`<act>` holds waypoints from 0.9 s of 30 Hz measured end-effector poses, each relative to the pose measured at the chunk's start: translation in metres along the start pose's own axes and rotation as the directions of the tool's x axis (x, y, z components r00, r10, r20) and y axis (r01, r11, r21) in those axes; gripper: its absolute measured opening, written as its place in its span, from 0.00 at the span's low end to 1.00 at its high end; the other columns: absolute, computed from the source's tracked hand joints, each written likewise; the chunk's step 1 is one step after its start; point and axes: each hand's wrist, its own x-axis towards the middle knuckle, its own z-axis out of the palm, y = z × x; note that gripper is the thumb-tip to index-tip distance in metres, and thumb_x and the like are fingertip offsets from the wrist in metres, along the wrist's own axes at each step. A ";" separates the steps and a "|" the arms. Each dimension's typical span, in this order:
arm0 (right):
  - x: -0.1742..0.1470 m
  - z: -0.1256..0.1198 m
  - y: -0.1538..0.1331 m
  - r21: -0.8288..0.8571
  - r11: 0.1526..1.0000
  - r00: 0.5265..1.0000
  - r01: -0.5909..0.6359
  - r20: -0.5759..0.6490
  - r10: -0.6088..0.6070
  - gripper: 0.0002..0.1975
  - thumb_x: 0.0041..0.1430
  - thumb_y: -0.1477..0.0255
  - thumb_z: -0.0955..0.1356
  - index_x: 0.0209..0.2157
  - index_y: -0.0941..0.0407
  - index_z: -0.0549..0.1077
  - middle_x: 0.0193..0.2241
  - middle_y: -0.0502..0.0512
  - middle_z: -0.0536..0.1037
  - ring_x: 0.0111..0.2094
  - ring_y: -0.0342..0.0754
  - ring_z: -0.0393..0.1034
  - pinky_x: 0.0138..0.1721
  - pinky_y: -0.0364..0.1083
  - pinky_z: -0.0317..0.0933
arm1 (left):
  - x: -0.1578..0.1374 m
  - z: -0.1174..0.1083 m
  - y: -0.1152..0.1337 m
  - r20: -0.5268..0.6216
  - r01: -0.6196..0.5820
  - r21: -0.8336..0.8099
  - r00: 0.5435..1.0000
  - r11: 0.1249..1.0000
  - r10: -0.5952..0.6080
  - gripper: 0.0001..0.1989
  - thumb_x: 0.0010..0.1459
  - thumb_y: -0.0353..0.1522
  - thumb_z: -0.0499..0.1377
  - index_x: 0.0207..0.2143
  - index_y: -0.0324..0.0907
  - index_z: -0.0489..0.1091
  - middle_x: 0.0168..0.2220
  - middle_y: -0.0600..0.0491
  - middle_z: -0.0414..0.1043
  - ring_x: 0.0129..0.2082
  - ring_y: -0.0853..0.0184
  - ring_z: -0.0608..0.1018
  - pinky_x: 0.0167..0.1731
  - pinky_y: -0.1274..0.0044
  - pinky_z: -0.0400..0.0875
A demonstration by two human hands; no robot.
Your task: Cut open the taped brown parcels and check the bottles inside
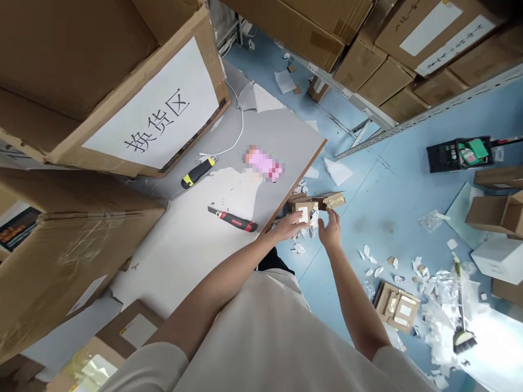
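Past the table's edge, my left hand (291,225) reaches out with its fingers stretched over a small brown cardboard box (312,209) with a white label. Whether the fingertips touch the box is unclear. My right hand (330,231) is on the box's other side, fingers apart, just below an open cardboard piece (335,200). Crumpled clear plastic and paper scraps lie around the box. On the table (196,239) are a red-and-black utility knife (233,219), blade out, a yellow-and-black utility knife (199,172) and a blurred pink item (263,163).
Large cardboard boxes (81,239) crowd the table's left side; one carries a printed sign (159,120). Shelving with boxes (368,71) stands at upper right. A black basket (460,155), a broom (463,337), flattened cardboard (396,307) and scattered scraps lie on the blue floor (359,179).
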 end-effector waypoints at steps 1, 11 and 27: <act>0.018 0.009 -0.021 0.000 0.995 0.994 0.101 0.037 -0.101 0.25 0.61 0.65 0.59 0.57 0.60 0.61 0.55 0.69 0.64 0.59 0.58 0.57 0.57 0.58 0.55 | -0.008 -0.010 -0.002 -0.013 0.015 -0.017 1.000 1.000 -0.015 0.21 0.52 0.32 0.62 0.50 0.39 0.69 0.49 0.39 0.73 0.49 0.55 0.76 0.46 0.67 0.72; 0.127 0.108 -0.159 -0.217 0.822 0.821 0.526 0.381 -0.425 0.29 0.56 0.62 0.67 0.57 0.58 0.63 0.64 0.69 0.50 0.66 0.66 0.37 0.60 0.65 0.39 | -0.130 -0.110 -0.033 -0.519 0.071 -0.128 0.845 0.989 -0.128 0.21 0.51 0.42 0.62 0.45 0.41 0.68 0.43 0.44 0.75 0.46 0.58 0.77 0.52 0.62 0.67; -0.088 0.127 -0.336 0.552 0.359 -0.046 0.753 0.588 -0.807 0.20 0.60 0.70 0.63 0.53 0.59 0.67 0.46 0.61 0.75 0.43 0.51 0.72 0.50 0.51 0.64 | -0.416 -0.079 -0.078 -0.924 -0.232 -0.320 -0.140 0.918 -0.357 0.22 0.45 0.46 0.64 0.38 0.41 0.68 0.36 0.50 0.71 0.38 0.66 0.75 0.44 0.70 0.69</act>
